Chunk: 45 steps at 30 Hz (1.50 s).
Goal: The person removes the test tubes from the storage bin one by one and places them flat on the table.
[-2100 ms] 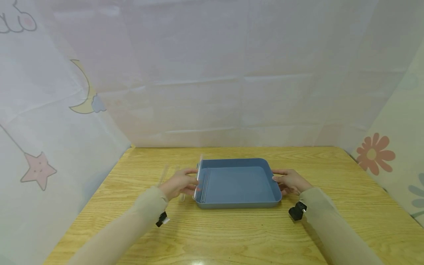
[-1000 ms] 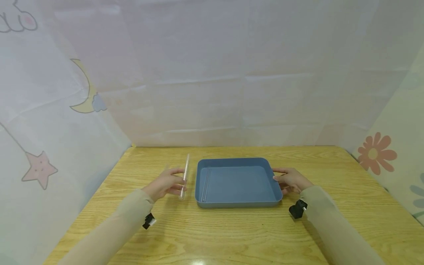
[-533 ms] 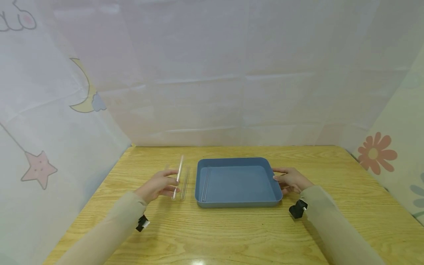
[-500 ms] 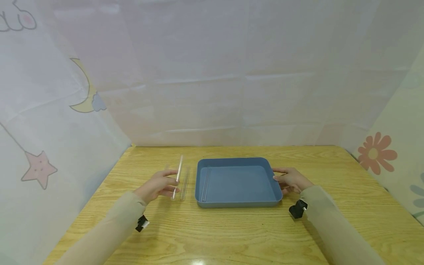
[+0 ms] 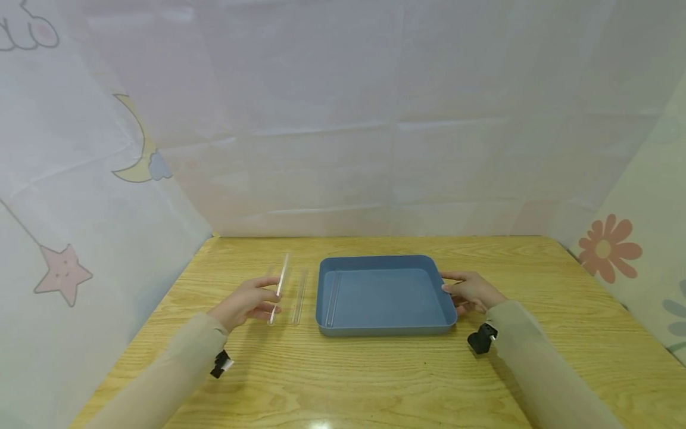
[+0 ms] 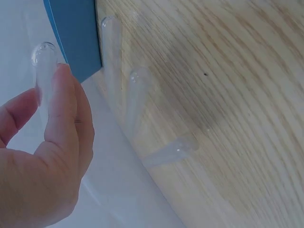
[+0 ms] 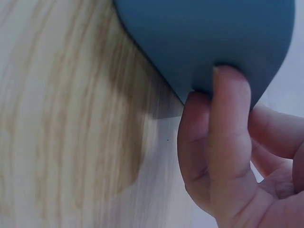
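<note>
My left hand holds a clear test tube between thumb and fingers, above the table left of the tray. Its rounded end points toward the camera in the left wrist view. Below it, three more clear tubes lie on the wood, among them one by the tray, a middle one and a slanted one. A further tube lies along the left side inside the blue tray. At the tray's right end, my right hand grips the wall, fingertips against its outside.
A wooden table bears everything. Pale patterned sheeting rises behind it and at both sides. Dark wrist devices sit on the left cuff and right cuff.
My left hand has moved left with the tube, from over the tray's left edge to beyond the tubes beside it. The right hand and tray stay in place.
</note>
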Tool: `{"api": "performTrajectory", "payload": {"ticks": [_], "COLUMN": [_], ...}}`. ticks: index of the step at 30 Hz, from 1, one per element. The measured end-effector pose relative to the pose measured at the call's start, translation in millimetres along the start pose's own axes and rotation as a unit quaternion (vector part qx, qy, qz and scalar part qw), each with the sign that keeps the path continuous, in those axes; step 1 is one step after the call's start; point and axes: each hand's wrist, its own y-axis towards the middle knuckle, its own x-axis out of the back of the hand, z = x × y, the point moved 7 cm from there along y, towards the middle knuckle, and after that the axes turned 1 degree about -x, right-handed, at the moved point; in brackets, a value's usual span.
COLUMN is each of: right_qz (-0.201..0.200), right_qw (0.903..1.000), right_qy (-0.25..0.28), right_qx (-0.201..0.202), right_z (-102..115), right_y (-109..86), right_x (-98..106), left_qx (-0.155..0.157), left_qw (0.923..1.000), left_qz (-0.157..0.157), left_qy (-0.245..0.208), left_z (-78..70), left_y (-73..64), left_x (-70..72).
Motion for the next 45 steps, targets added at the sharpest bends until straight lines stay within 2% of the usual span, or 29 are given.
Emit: {"api": "performTrajectory", "payload": {"ticks": [18, 45], "right_qz": [-0.001, -0.004], "right_qw": [1.0, 1.0], "right_qy": [0.002, 0.006], "right_qx": [-0.003, -0.006], "right_z": [-0.6, 1.1], "right_y": [-1.0, -2.4], "right_x": [-0.3, -1.1], "left_qx": [0.005, 0.025], "left_qw": [0.9996, 0.9989], "left_qz": [-0.013, -0.028], "left_qy": [0.026, 0.028], "left_z": [6.1, 19.5], "left_y": [-5.2, -1.1], "left_x": [18.2, 46.1]}}
